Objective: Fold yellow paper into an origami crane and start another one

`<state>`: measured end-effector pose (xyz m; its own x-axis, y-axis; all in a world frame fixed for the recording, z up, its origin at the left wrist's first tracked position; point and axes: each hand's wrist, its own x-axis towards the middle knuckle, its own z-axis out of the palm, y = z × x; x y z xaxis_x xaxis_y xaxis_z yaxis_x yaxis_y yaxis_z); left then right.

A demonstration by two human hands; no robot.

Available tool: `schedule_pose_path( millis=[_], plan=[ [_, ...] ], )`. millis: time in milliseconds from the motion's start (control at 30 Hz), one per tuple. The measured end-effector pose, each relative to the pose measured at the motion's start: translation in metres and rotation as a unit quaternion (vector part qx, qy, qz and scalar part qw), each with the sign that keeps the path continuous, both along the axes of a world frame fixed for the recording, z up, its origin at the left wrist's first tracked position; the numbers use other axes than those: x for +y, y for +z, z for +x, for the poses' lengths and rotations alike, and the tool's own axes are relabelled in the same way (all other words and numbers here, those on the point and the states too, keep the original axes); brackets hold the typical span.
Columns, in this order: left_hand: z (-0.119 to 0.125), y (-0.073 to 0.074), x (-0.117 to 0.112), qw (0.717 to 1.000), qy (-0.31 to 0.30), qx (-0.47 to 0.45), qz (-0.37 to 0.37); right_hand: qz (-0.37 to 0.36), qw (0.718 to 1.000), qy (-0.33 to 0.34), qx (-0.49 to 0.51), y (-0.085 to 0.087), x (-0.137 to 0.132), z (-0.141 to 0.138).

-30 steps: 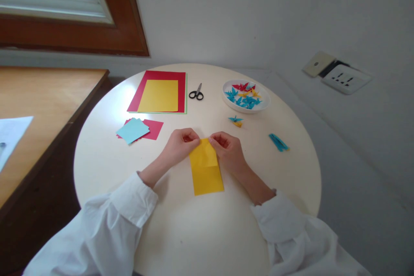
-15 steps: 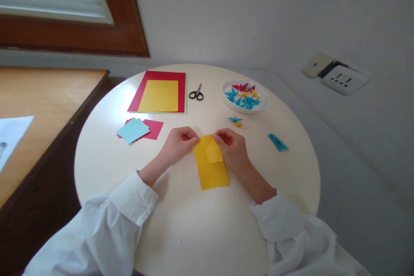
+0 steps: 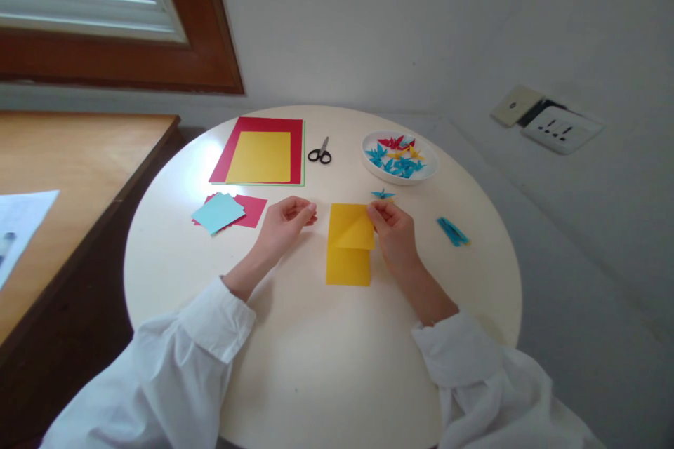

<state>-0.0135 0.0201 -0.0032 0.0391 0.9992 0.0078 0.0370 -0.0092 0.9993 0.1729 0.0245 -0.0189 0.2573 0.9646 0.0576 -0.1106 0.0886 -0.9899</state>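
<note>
A yellow paper sheet (image 3: 349, 244) lies on the round white table (image 3: 316, 351), its top part folded over toward me. My right hand (image 3: 394, 235) pinches the sheet's upper right corner. My left hand (image 3: 283, 224) rests just left of the sheet, fingers curled together, holding nothing and apart from the paper.
A stack of red and yellow sheets (image 3: 260, 152) lies at the back left, with black scissors (image 3: 320, 151) beside it. A white plate of several folded paper cranes (image 3: 400, 156) stands at the back right. Light blue and red squares (image 3: 224, 211), a small crane (image 3: 383, 194) and a blue folded piece (image 3: 453, 231) lie around.
The yellow sheet has turned and slid to the right and away from me with my right hand. My left hand has let go of it and stayed to the left.
</note>
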Motion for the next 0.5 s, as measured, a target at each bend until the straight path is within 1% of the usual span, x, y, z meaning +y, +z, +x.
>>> schedule_pose_path(
  millis=[67,167,367,500],
  plan=[
    [0.003,0.004,-0.003,0.999,-0.032,-0.010,-0.009,-0.009,1.000,0.013,-0.003,-0.001,-0.003,-0.007],
    [0.006,0.006,-0.007,0.998,-0.056,0.026,-0.015,-0.022,0.999,0.039,-0.017,-0.002,-0.008,-0.016],
    [0.006,-0.001,-0.008,0.992,-0.105,0.076,0.001,-0.034,0.995,0.086,-0.038,-0.003,-0.013,-0.020],
    [0.004,-0.005,-0.006,0.989,-0.103,0.102,0.011,-0.020,0.993,0.094,-0.065,-0.004,-0.014,-0.020]
  ],
)
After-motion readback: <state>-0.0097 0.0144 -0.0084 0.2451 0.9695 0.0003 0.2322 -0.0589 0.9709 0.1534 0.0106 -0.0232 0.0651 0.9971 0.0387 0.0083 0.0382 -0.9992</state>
